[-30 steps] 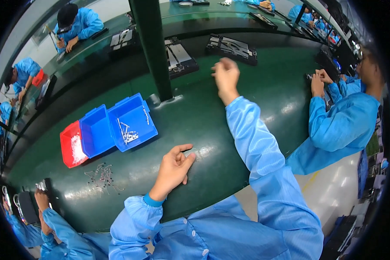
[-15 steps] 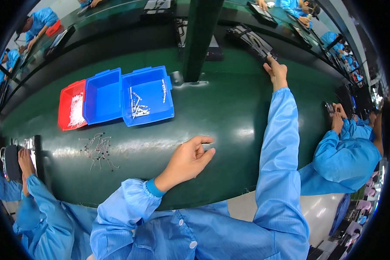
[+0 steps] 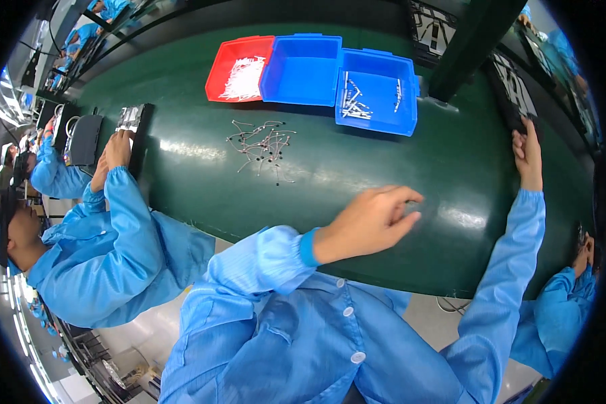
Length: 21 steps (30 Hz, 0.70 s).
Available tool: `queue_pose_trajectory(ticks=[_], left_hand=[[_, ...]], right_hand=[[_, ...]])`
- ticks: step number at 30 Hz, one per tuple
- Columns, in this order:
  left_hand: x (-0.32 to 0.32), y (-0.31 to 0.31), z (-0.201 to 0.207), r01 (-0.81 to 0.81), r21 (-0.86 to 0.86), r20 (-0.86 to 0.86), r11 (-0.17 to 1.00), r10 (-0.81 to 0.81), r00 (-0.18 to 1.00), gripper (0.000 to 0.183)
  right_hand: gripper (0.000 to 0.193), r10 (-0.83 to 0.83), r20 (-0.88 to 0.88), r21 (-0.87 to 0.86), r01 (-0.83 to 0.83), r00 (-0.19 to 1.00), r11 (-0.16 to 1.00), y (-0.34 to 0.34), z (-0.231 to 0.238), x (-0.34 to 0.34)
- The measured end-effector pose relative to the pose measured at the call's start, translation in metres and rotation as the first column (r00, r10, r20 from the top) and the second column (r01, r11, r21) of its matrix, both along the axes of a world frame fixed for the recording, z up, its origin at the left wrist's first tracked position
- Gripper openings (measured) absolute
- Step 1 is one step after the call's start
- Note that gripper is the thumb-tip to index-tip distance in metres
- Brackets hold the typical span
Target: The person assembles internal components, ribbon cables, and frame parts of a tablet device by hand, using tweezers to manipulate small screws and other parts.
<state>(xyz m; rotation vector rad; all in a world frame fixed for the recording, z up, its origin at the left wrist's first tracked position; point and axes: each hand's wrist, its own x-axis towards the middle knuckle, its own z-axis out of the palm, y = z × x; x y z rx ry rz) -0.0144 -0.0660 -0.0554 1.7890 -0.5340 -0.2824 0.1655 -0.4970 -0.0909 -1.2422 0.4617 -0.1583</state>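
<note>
Head view: black device (image 3: pixel 514 85) touches right fingers (image 3: pixel 530 130); left fingers (image 3: pixel 402 195) parted; both grips unclear.

At upper right, whether the right hand (image 3: pixel 530 161) grips or merely touches the black device (image 3: pixel 516 87) is unclear. The top edge crops the green post (image 3: pixel 475 47) and the device (image 3: pixel 432 30) partly behind it. Upper-middle white pieces (image 3: pixel 244 77) are too small to identify.

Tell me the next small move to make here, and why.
Probably draw the black-framed unit a little closer with the right hand: that hand is stretched out to its near end, though a firm grip can't be confirmed, and the left hand hovers over the green bench with thumb and forefinger apart.
</note>
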Motion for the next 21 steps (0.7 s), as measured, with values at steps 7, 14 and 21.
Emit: queue_pose_trajectory(ticks=[7,14,21], left_hand=[[0.009,0.144,0.014,-0.587,0.248,0.460,0.770,0.440,0.771,0.015],[-0.007,0.180,0.023,-0.524,0.421,0.381,0.740,0.380,0.843,0.019],[-0.014,0.184,0.007,-0.423,0.412,0.461,0.807,0.216,0.861,0.022]], right_hand=[[0.039,0.052,-0.202,-0.046,-0.062,0.978,0.997,0.053,0.002,-0.164],[0.050,0.180,-0.341,-0.012,-0.195,0.923,0.981,0.149,0.032,-0.297],[0.041,0.625,-0.378,0.292,-0.553,0.683,0.781,0.170,0.067,-0.328]])
